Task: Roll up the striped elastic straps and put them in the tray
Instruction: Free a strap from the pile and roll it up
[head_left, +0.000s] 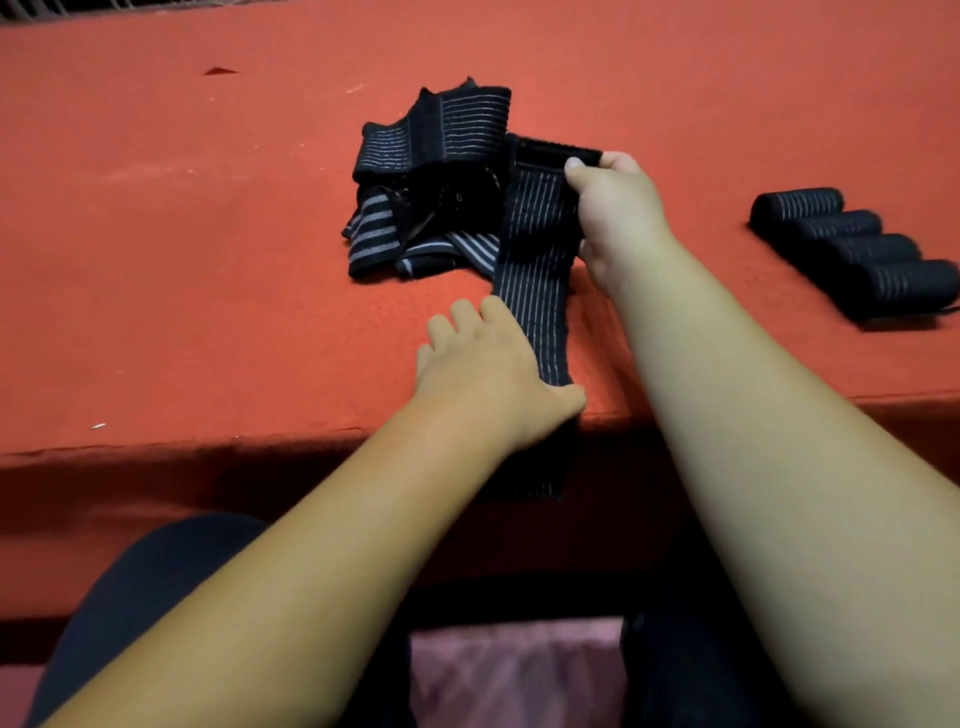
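One black striped elastic strap (535, 249) lies stretched from the table's middle toward me and hangs over the front edge. My right hand (615, 213) pinches its far end, by the black velcro patch. My left hand (488, 374) holds the strap's near part at the table edge, thumb under it. Behind the strap sits a loose pile of unrolled striped straps (431, 182). Several rolled straps (852, 249) lie side by side at the right. No tray is in view.
The table is covered in red-orange cloth (182, 260), its front edge (208, 447) running across below my hands. My knees in dark trousers (156, 582) are under the edge. A small dark scrap (221, 71) lies far left.
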